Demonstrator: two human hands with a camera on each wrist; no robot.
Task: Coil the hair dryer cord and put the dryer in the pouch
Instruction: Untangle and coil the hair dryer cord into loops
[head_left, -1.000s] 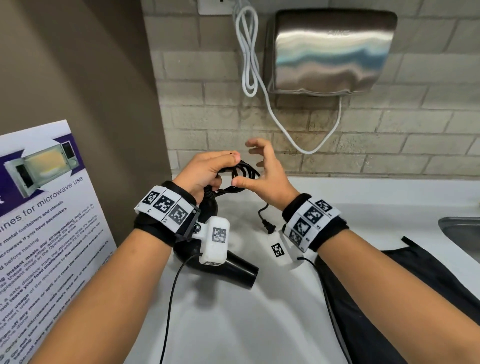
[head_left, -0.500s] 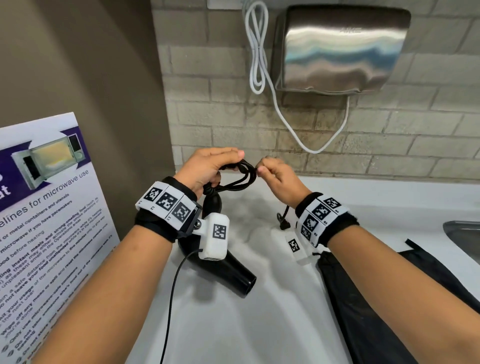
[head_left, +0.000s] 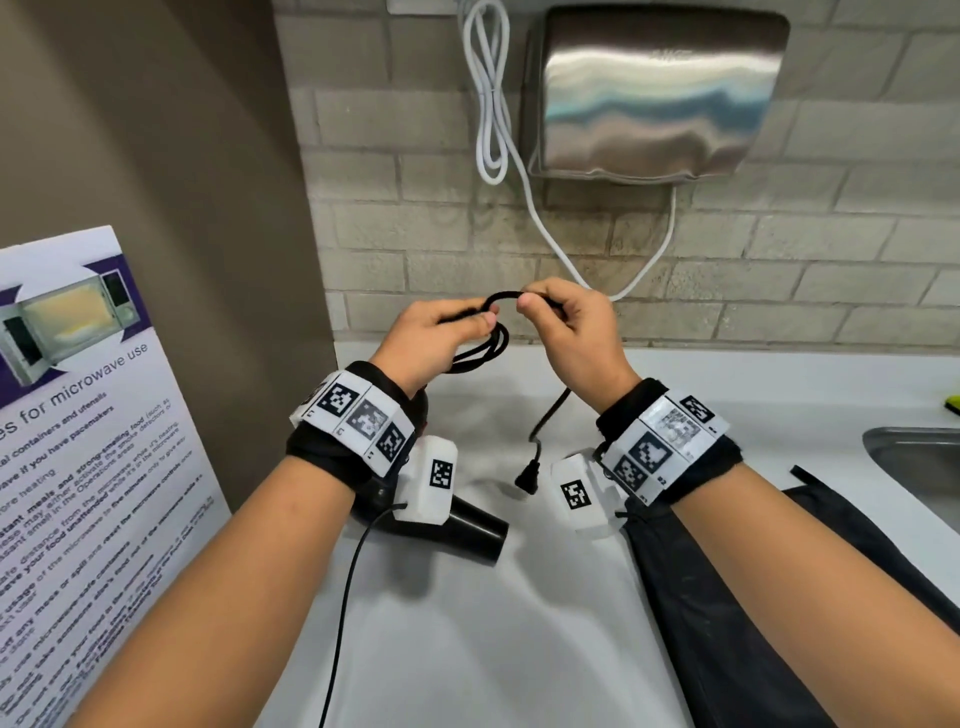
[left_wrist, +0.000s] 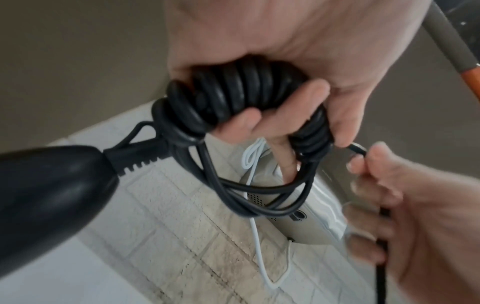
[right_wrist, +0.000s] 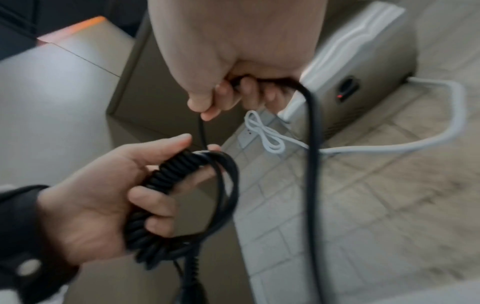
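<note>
White counter (head_left: 467, 649) below; at frame centre my left hand (head_left: 431, 338) grips the coiled cord (head_left: 480, 348), my right hand (head_left: 571, 332) pinches the loose tail just right, plug (head_left: 527, 480) hanging beneath; dryer (head_left: 467, 527) lower left, pouch (head_left: 727, 597) lower right

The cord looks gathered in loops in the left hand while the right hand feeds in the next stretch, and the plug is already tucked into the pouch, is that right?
Not the plug: in the head view it hangs free below the right hand, outside the pouch. The cord and left hand are as you say.
</note>
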